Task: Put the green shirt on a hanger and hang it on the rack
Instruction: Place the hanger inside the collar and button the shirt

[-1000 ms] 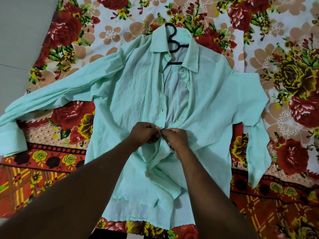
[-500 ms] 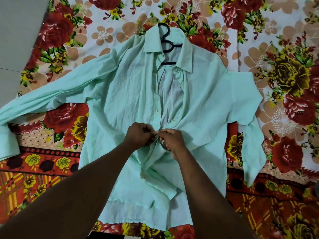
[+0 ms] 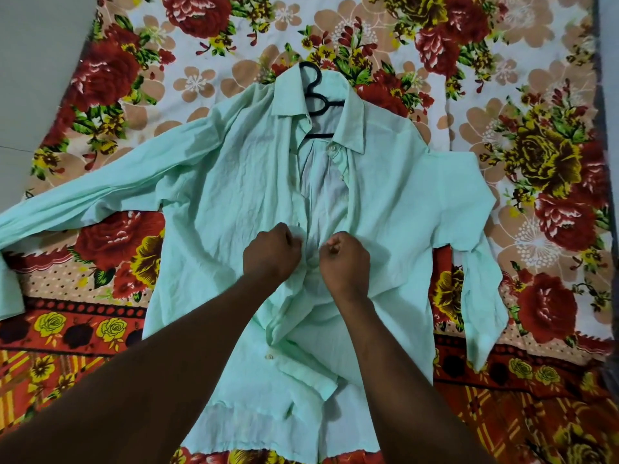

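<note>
Two hands sit at mid-chest of the green shirt (image 3: pixel 234 195), close together but not touching each other.

Shirt: lies flat, front-up, on a floral sheet (image 3: pixel 502 95). The collar is at the far end from the person, the hem at the near end. It is wrinkled all over.

Black hanger (image 3: pixel 316 98): already inside the shirt. The hook pokes out past the collar and a bar shows across the open neck. The shoulders of the hanger are hidden under the cloth.

Front: open from the collar down to the hands, with the inner back panel showing in the gap. Below the hands the two front panels overlap loosely, with one corner folded over near the hem. One white button (image 3: pixel 269 356) shows on the lower placket.

Left hand (image 3: pixel 272 251): fingers clenched, pinching the placket edge on its side.

Right hand (image 3: pixel 345 259): fingers curled tight, fingertips tucked in, gripping the opposite front edge. Cloth bunches between and under both fists.

Left sleeve (image 3: pixel 100 195): stretched straight out sideways, and its cuff reaches the picture edge.

Right sleeve (image 3: pixel 482 296): bent at the elbow, with the lower part hanging back toward the person.

Grey floor (image 3: pixel 33 78) shows beyond the sheet's far left corner.
</note>
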